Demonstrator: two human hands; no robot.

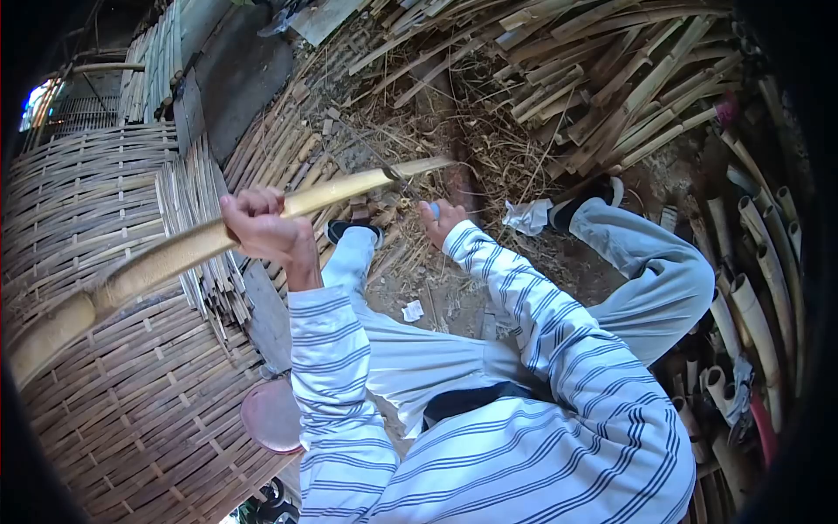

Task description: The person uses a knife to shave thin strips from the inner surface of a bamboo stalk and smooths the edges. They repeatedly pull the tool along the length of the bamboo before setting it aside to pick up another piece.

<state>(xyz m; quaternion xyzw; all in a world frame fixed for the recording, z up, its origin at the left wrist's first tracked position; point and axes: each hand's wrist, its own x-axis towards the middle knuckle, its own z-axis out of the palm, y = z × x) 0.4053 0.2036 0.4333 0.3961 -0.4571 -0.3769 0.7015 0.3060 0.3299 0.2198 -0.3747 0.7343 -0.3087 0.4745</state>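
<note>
My left hand (266,229) is closed round a long split length of bamboo (175,249), its hollow inner face showing. The bamboo slants from the lower left edge up to a thin end near the middle of the view. My right hand (443,220) is closed on a knife; a bit of its blue handle (434,210) shows at the fingers. The dark blade (393,175) lies against the bamboo, a little way in from its far end. Most of the handle is hidden by my fingers.
Woven bamboo panels (122,375) stand at the left. Split bamboo strips (602,79) are piled at the upper right, and bamboo tubes (755,323) at the right. Shavings (497,131) litter the ground. A round pinkish lid-like thing (269,415) is beside my left arm.
</note>
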